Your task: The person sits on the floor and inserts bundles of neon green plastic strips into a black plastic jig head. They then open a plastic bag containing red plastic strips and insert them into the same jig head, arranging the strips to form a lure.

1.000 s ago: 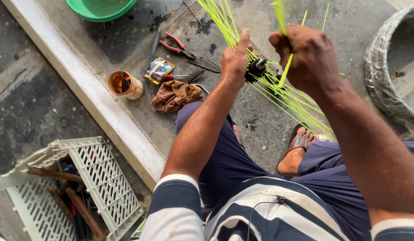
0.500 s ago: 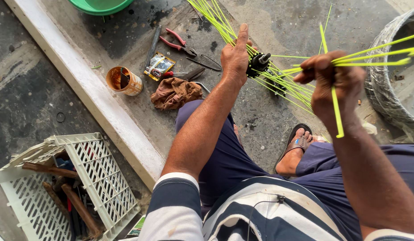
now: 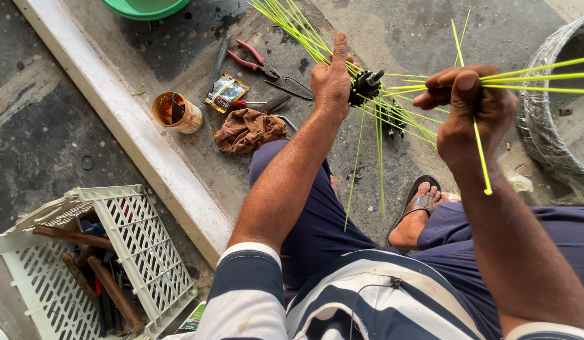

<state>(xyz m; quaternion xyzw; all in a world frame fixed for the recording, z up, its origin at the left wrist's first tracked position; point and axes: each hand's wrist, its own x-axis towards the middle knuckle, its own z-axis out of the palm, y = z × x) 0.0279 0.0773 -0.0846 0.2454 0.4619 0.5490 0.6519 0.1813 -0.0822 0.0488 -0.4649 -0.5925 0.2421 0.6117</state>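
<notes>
My left hand [image 3: 333, 79] grips a small black hub-like part [image 3: 365, 85] from which many thin yellow-green plastic strips [image 3: 298, 28] fan out. To its right, my right hand [image 3: 471, 110] is closed around a bunch of those strips [image 3: 537, 75], which stretch off to the right edge. One loose strip end [image 3: 481, 157] hangs down from that fist. Both hands are raised above my knees and the concrete floor.
On the floor lie red-handled pliers [image 3: 254, 58], a brown rag [image 3: 248, 130], a small packet [image 3: 226, 92], an open tin [image 3: 176, 113] and a green basin [image 3: 147, 7]. A white plastic crate [image 3: 125, 252] holds tools at lower left. A wrapped tyre-like ring [image 3: 550, 132] sits right. My sandalled foot [image 3: 418, 211] rests below.
My right hand has pulled away from the black part to the right, drawing a bunch of strips out sideways. The left hand keeps its hold and has barely moved.
</notes>
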